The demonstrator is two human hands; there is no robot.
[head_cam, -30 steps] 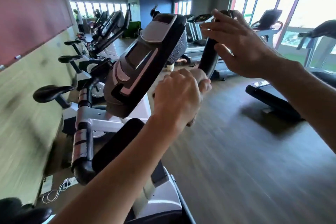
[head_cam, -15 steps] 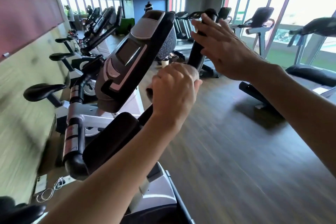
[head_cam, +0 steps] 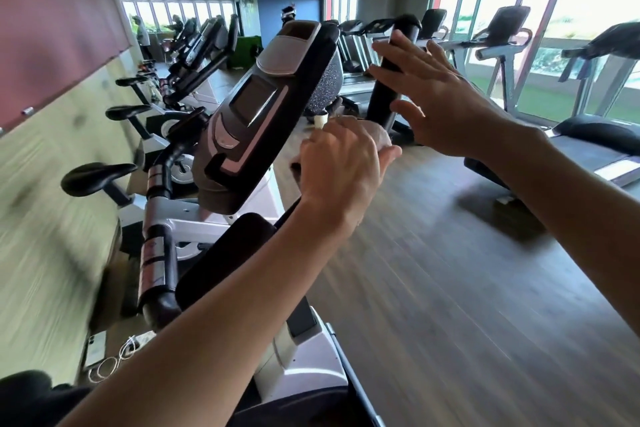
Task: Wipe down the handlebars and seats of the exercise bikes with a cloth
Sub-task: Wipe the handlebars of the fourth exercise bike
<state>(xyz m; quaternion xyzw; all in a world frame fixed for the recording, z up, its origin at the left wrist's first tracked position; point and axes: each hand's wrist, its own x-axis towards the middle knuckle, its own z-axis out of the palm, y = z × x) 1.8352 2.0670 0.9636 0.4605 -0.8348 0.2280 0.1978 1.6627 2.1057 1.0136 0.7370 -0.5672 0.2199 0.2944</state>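
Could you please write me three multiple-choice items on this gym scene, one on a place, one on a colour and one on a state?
1. Where is the cloth?
A. On the floor
B. In the left hand
C. Draped over a seat

2. What colour is the upright grip by the right hand?
A. Black
B. Yellow
C. White

3. How is the right hand?
A. Clenched in a fist
B. Wrapped round the console
C. Open, fingers spread

Answers:
1 B: the left hand curls round a pale bunched cloth beside the console.
2 A: the grip is black along what shows of it.
3 C: the right hand has straight, spread fingers against the grip; whether it presses on it is unclear.
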